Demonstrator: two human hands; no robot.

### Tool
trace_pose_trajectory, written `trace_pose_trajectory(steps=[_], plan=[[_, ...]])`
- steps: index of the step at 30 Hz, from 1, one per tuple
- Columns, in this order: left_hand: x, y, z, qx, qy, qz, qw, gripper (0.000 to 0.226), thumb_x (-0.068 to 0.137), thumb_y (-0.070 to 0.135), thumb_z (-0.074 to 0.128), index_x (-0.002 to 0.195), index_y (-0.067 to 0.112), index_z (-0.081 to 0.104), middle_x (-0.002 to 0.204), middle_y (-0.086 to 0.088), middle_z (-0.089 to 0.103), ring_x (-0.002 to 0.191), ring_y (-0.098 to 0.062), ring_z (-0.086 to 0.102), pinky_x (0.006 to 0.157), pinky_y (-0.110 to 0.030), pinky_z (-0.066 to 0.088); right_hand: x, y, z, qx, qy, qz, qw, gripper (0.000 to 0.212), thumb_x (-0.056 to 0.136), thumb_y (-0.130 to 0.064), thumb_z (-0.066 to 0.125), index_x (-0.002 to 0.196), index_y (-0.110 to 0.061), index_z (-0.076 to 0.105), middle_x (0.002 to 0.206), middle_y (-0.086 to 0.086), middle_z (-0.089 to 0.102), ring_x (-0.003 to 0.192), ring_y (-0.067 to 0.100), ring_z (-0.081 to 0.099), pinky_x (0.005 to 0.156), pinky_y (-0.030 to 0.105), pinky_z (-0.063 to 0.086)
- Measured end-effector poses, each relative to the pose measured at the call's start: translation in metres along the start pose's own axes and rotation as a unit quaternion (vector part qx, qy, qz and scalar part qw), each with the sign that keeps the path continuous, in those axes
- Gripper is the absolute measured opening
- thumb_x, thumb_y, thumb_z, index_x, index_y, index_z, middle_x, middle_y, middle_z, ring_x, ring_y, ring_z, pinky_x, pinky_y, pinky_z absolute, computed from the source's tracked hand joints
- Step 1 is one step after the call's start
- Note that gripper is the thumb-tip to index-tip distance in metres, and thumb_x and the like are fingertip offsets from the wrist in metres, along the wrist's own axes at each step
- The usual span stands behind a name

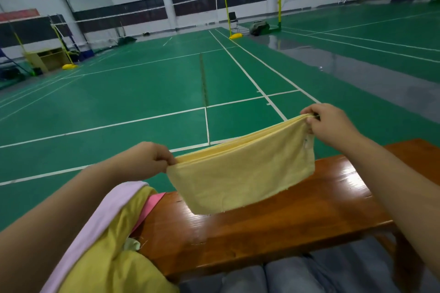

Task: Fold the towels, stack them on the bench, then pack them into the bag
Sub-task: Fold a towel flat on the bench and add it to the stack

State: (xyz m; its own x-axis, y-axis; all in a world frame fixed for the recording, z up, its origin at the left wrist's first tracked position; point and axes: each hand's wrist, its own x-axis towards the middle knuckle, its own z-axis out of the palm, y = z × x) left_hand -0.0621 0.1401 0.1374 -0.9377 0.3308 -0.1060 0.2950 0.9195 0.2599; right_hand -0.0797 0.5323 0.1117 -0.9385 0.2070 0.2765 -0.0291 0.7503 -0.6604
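Observation:
A pale yellow towel (pixel 240 173), folded into several layers, hangs in the air above the wooden bench (pixel 273 223). My left hand (pixel 152 157) pinches its left top corner. My right hand (pixel 328 123) pinches the right top corner, higher and farther away. The towel's lower edge hangs just above the bench top. At the bench's left end lies a heap of unfolded cloth: a darker yellow towel (pixel 114 257), a light pink towel (pixel 95 226) and a strip of brighter pink towel (pixel 150 207). No bag is visible.
My knees in grey-blue trousers (pixel 285 276) sit against the bench's near edge. Beyond the bench stretches a green badminton court floor (pixel 142 93) with white lines, net posts (pixel 226 14) and a chair (pixel 233 20) far off.

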Motion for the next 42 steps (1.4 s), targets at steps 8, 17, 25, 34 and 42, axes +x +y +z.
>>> trace_pose_trajectory(steps=[8,17,25,34,42], plan=[[-0.008,-0.010,0.018,0.056,0.017,0.098,0.993,0.042,0.066,0.068,0.048,0.069,0.026,0.053,0.080,0.005,0.057,0.073,-0.015,0.055,0.070,-0.024,0.044,-0.016,0.017,0.017,0.011,-0.073,0.029,0.997,0.023,0.094,-0.007,0.051,0.112,-0.013,0.064,0.107,0.009,0.061,0.099,0.027,0.059,0.090,0.046,0.051],[-0.033,-0.018,0.052,-0.339,0.062,0.025,0.938,0.041,0.059,0.052,0.081,0.076,0.022,0.057,0.065,0.006,0.056,0.061,-0.008,0.053,0.057,-0.021,0.043,-0.031,0.045,-0.001,0.221,-0.153,0.046,0.962,0.022,0.092,-0.007,0.058,0.098,-0.026,0.067,0.103,0.008,0.063,0.100,0.023,0.059,0.095,0.042,0.048],[-0.014,-0.023,0.108,-0.160,0.102,-0.092,0.978,0.008,0.087,0.029,0.069,0.090,0.027,0.062,0.082,0.000,0.066,0.078,-0.018,0.061,0.073,-0.031,0.048,-0.040,0.066,0.034,0.257,-0.186,0.126,0.940,0.020,0.092,-0.004,0.056,0.104,-0.016,0.066,0.106,0.013,0.063,0.094,0.024,0.062,0.088,0.040,0.054],[-0.037,-0.017,0.136,-0.562,0.047,-0.084,0.822,0.078,0.045,0.056,0.089,0.093,0.000,0.064,0.080,-0.008,0.063,0.073,-0.019,0.061,0.062,-0.027,0.052,-0.068,0.098,0.029,0.428,-0.220,0.157,0.863,0.034,0.069,-0.021,0.078,0.101,-0.015,0.067,0.092,0.007,0.066,0.077,0.016,0.061,0.061,0.020,0.054],[0.009,-0.009,0.159,-0.465,0.031,-0.170,0.868,0.014,0.092,0.022,0.061,0.100,0.011,0.061,0.088,-0.008,0.066,0.081,-0.023,0.065,0.069,-0.036,0.057,-0.043,0.123,0.065,0.317,-0.182,0.230,0.902,0.019,0.091,-0.003,0.055,0.105,-0.014,0.063,0.088,0.006,0.061,0.073,0.017,0.056,0.060,0.025,0.053]])
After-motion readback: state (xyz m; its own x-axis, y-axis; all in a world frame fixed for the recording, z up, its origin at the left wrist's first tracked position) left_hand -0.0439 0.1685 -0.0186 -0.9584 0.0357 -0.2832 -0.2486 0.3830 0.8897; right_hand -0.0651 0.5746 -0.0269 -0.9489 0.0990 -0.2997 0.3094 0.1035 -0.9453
